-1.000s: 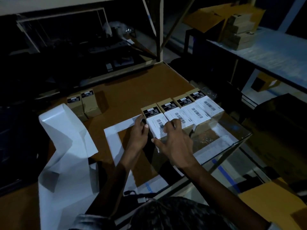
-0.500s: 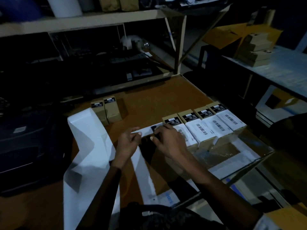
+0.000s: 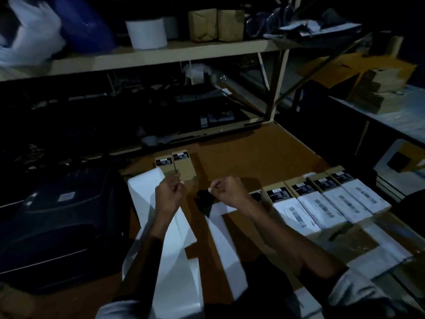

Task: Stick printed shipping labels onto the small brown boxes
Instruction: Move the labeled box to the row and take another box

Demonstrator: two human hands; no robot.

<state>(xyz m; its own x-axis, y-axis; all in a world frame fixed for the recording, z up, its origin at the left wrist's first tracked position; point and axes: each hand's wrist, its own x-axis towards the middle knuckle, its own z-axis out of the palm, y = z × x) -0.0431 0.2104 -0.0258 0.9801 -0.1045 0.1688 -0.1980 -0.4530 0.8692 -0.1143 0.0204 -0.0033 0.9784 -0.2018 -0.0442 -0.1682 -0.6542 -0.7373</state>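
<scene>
label print [image 3: 296, 212] blurred, fingers [image 3: 178, 184] curled, contents hidden

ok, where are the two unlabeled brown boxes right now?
Head view: the two unlabeled brown boxes stand side by side at table centre, just beyond the left hand, behind the white backing paper.

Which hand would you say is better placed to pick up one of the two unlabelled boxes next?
Probably the left hand: it sits just in front of the two unlabelled boxes, while the right hand is nearer the labelled row.
</scene>
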